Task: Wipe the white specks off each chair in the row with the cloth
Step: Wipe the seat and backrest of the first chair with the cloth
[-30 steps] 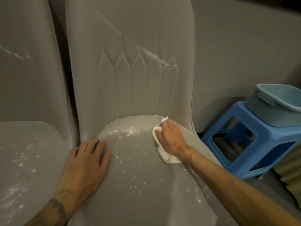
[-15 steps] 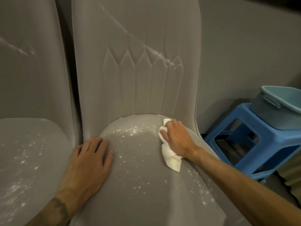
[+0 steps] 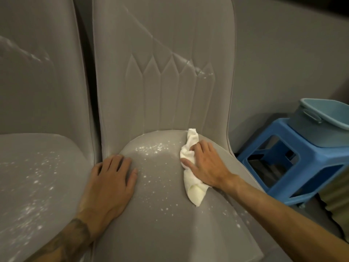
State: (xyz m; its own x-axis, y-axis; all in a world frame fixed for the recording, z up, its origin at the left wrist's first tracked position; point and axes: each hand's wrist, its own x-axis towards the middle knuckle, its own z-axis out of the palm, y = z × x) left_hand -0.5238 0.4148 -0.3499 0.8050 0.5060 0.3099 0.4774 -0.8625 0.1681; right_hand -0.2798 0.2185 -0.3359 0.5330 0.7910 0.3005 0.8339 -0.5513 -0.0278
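The grey seat (image 3: 160, 214) of the centre chair fills the view; its front edge is cut off by the frame. The left hand (image 3: 109, 184) lies flat on the seat's left side, fingers straight and spread. The right hand (image 3: 205, 167) grips the cloth (image 3: 192, 188) against the seat's right rear, and the cloth's middle is hidden beneath it. The white specks (image 3: 151, 148) lie between the hands. The adjacent chair (image 3: 37, 176), also specked, is cropped at left. The blue stool (image 3: 294, 163) carries a basin (image 3: 324, 121), cropped at right.

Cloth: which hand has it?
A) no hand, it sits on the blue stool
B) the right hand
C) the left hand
B: the right hand holds the white cloth against the chair seat; the left hand lies flat, holding nothing.
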